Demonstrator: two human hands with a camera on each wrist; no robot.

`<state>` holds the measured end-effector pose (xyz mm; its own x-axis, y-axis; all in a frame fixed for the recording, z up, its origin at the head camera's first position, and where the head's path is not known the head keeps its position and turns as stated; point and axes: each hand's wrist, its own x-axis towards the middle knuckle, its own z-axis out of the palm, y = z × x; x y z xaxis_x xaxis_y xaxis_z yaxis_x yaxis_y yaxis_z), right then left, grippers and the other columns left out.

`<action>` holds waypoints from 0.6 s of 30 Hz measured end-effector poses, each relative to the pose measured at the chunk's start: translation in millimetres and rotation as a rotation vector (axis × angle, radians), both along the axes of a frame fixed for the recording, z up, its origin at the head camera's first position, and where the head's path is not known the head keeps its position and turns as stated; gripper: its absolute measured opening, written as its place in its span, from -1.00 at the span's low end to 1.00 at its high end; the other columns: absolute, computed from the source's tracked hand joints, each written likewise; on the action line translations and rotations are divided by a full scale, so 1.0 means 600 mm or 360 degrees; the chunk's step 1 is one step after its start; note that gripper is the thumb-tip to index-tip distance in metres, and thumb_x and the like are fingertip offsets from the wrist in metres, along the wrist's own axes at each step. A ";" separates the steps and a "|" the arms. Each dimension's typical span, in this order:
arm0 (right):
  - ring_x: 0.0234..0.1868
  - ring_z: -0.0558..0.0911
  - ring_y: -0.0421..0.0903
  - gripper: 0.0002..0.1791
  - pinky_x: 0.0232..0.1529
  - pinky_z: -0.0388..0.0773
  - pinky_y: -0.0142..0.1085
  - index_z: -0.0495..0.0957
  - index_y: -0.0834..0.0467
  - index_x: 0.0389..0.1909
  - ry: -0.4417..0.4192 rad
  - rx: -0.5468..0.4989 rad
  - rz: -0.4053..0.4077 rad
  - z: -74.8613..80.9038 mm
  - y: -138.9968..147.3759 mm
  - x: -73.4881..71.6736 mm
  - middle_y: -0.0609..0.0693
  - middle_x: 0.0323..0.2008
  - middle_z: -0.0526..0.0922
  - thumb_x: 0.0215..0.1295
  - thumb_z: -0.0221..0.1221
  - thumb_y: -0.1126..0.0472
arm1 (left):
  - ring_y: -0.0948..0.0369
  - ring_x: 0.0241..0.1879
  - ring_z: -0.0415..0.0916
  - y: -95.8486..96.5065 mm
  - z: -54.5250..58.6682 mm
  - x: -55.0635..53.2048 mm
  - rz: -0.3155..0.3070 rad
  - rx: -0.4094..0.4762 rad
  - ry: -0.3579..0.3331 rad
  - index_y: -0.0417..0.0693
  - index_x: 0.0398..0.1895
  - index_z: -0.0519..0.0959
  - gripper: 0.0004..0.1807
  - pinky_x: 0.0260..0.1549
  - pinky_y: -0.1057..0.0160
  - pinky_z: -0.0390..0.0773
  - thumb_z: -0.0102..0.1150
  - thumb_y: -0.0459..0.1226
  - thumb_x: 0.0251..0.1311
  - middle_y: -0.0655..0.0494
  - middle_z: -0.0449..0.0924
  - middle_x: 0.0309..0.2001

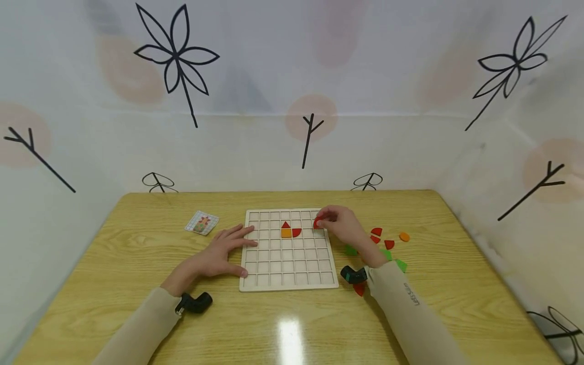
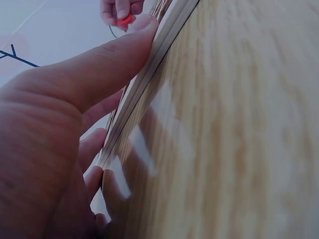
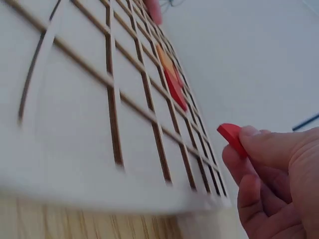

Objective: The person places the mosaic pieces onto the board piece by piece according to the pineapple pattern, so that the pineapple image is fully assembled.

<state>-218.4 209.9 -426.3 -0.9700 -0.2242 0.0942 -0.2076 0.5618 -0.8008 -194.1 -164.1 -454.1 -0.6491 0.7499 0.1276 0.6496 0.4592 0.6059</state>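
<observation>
A flat red round-edged pc. [image 3: 231, 137] is pinched by R hand [image 1: 345, 227] over cream gridded square board [image 1: 288, 265], nr far R corner; L edge is touched by L hand [image 1: 215, 257], fingers spread.

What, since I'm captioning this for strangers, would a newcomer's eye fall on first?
Likely, on the pale wooden-looking grid board, a red triangle just beyond an orange square, with a red quarter-round piece at that square's right. Next, the right hand, pinching another red piece by the board's far right corner. Behind, at upper left, a large black line-drawn flower marks the white backdrop.
</observation>
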 end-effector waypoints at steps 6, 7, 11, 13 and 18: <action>-0.16 0.62 -0.04 -0.78 -0.11 0.56 -0.21 0.69 0.19 -0.02 0.0035 -0.0047 0.0069 -0.010 -0.042 -0.006 0.05 -0.10 0.70 0.36 0.24 0.35 | -0.25 0.50 -0.17 0.000 -0.002 0.000 0.0003 0.0003 0.0020 -0.03 0.33 0.50 -0.25 0.30 -0.39 -0.17 0.47 0.01 0.05 -0.17 0.05 0.53; -0.17 0.63 -0.04 -0.77 -0.12 0.56 -0.22 0.69 0.19 -0.01 0.0038 -0.0058 0.0085 -0.012 -0.048 -0.007 0.06 -0.09 0.70 0.36 0.23 0.36 | -0.24 0.51 -0.16 0.000 -0.002 0.000 0.0006 0.0003 0.0019 -0.03 0.32 0.50 -0.25 0.29 -0.39 -0.17 0.47 0.01 0.05 -0.17 0.05 0.53; -0.15 0.65 -0.03 -0.75 -0.13 0.59 -0.21 0.70 0.18 -0.01 0.0046 -0.0096 0.0127 -0.014 -0.075 -0.007 0.06 -0.07 0.69 0.34 0.23 0.39 | -0.24 0.51 -0.16 0.000 -0.001 -0.001 0.0015 0.0007 0.0007 -0.02 0.32 0.51 -0.24 0.29 -0.40 -0.16 0.48 0.02 0.04 -0.15 0.05 0.54; -0.16 0.66 -0.03 -0.77 -0.14 0.61 -0.21 0.70 0.17 -0.03 0.0040 -0.0126 0.0123 -0.016 -0.088 -0.008 0.05 -0.09 0.70 0.34 0.24 0.38 | -0.24 0.51 -0.16 0.000 0.000 -0.001 0.0018 0.0003 0.0006 -0.01 0.32 0.51 -0.24 0.29 -0.39 -0.16 0.48 0.02 0.04 -0.14 0.05 0.54; -0.20 0.67 -0.05 -0.82 -0.19 0.63 -0.22 0.73 0.18 -0.11 0.0020 -0.0209 0.0111 -0.021 -0.119 -0.011 0.03 -0.15 0.72 0.29 0.30 0.37 | -0.20 0.52 -0.19 -0.001 0.001 -0.001 0.0021 -0.0020 -0.0006 0.01 0.34 0.50 -0.23 0.31 -0.37 -0.18 0.48 0.03 0.03 -0.08 0.03 0.55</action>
